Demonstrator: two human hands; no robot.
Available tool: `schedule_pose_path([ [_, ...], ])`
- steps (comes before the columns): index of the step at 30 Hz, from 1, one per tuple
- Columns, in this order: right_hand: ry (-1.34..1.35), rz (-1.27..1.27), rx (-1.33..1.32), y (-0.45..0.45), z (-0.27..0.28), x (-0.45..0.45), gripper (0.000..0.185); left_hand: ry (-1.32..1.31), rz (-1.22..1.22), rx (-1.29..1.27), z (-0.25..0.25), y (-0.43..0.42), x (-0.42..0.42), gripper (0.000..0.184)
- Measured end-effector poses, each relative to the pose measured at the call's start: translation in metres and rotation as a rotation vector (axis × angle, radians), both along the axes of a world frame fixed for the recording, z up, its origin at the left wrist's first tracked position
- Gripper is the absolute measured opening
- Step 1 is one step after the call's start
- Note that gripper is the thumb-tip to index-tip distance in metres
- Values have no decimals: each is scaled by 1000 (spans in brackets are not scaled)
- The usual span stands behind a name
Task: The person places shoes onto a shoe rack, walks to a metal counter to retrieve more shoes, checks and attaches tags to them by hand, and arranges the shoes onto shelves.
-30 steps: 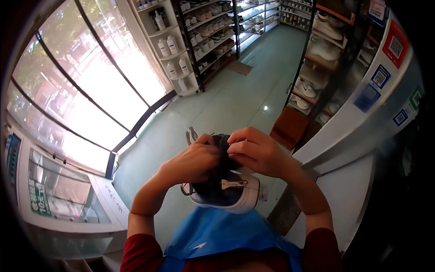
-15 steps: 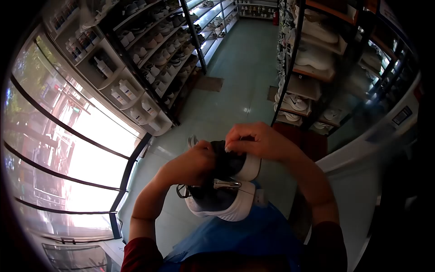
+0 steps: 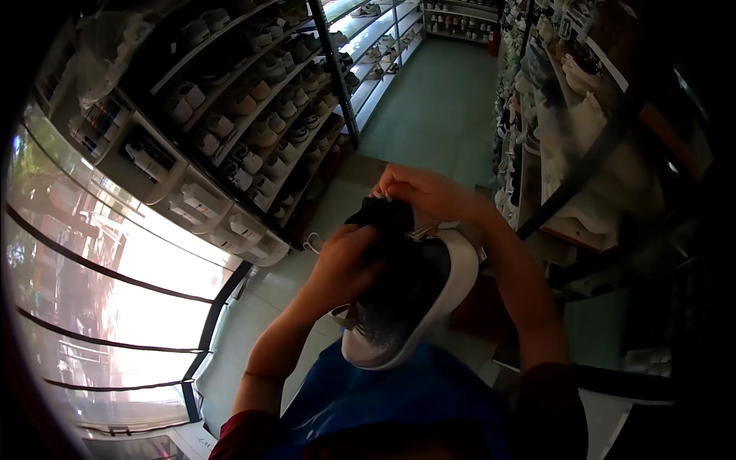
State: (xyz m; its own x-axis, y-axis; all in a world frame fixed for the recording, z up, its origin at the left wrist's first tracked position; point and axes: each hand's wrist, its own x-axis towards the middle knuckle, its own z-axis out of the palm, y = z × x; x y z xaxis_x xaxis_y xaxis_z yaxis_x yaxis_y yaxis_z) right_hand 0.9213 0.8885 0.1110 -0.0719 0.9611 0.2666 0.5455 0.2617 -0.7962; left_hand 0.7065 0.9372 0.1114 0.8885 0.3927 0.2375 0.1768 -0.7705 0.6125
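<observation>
A dark sneaker with a thick white sole (image 3: 460, 277) is held up before me, its pale toe pointing toward my body. My left hand (image 3: 349, 264) is closed round the dark upper on the left side. At the far end of the dark material, my right hand (image 3: 429, 192) pinches with thumb and fingers at a small light bit that I cannot make out. A shiny metal piece (image 3: 425, 228) lies by the shoe's opening, just below that hand. Pale lace loops (image 3: 313, 243) stick out on the left. Deep shadow hides much of the upper.
A blue apron (image 3: 399, 399) covers my lap under the shoe. Shelves of shoes (image 3: 261, 115) stand at left, with white bottles (image 3: 195, 203) on a nearer rack. More loaded shelves (image 3: 567, 146) rise at right. Green floor (image 3: 422, 100) runs between them; a bright window (image 3: 153, 291) is at left.
The two sneakers seen earlier have been turned; one now shows lengthwise, toe toward me. Both hands have risen slightly, and my view has swung a little.
</observation>
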Motion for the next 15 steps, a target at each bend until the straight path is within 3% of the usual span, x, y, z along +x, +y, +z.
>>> schedule_pose_path([
  [2,262,213,8,42,-5,48,9,-141,120,-85,-12,24,44,24],
  [4,202,206,-1,63,12,82,18,-170,124,-324,-21,41,79,26],
  [6,37,343,-194,83,31,105,18,-201,57,-297,-36,56,102,27],
  [7,80,410,-208,95,29,111,16,-207,24,-315,-44,68,108,27],
  [12,277,230,-321,142,-1,140,14,-177,-244,-288,-62,151,147,29],
  [15,345,82,-319,176,-17,168,11,-28,-263,-431,-60,201,179,29],
])
